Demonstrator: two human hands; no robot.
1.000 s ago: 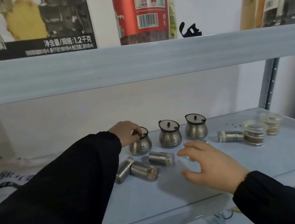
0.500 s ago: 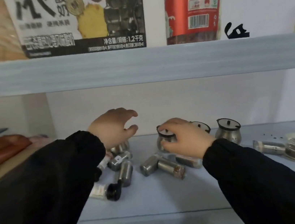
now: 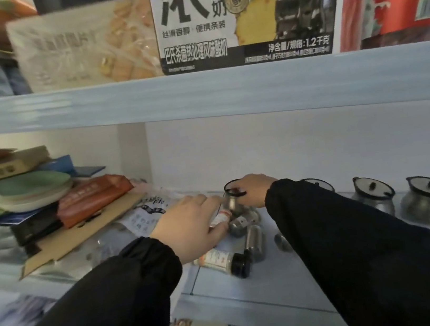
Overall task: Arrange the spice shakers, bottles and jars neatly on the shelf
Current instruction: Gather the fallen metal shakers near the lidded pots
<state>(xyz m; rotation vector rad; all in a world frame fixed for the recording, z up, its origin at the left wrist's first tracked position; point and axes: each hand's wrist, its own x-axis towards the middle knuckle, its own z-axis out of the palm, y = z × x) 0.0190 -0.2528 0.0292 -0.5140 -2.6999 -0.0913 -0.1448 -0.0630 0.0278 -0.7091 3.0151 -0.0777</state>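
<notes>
My right hand (image 3: 252,189) grips a round steel jar (image 3: 232,201) by its black-rimmed lid, at the back of the pale shelf (image 3: 267,285). My left hand (image 3: 192,225) lies just left of it, fingers and thumb closed around the end of a small labelled bottle (image 3: 222,217). A second labelled bottle with a black cap (image 3: 222,261) lies on its side below that hand. Steel shakers (image 3: 255,240) lie beside it. Two more steel jars (image 3: 373,196) (image 3: 429,203) stand upright at the right, and a third is mostly hidden behind my right sleeve.
A pile of boxes and green plates (image 3: 29,189) fills the shelf's left end, with a cardboard sheet (image 3: 80,234) and a printed plastic bag (image 3: 145,208) reaching toward the jars. The upper shelf edge (image 3: 198,93) hangs low overhead, carrying cartons.
The view swung left. My right hand carried a steel jar leftward to the shelf's back. My left hand dropped from above the shakers and closed on a small labelled bottle.
</notes>
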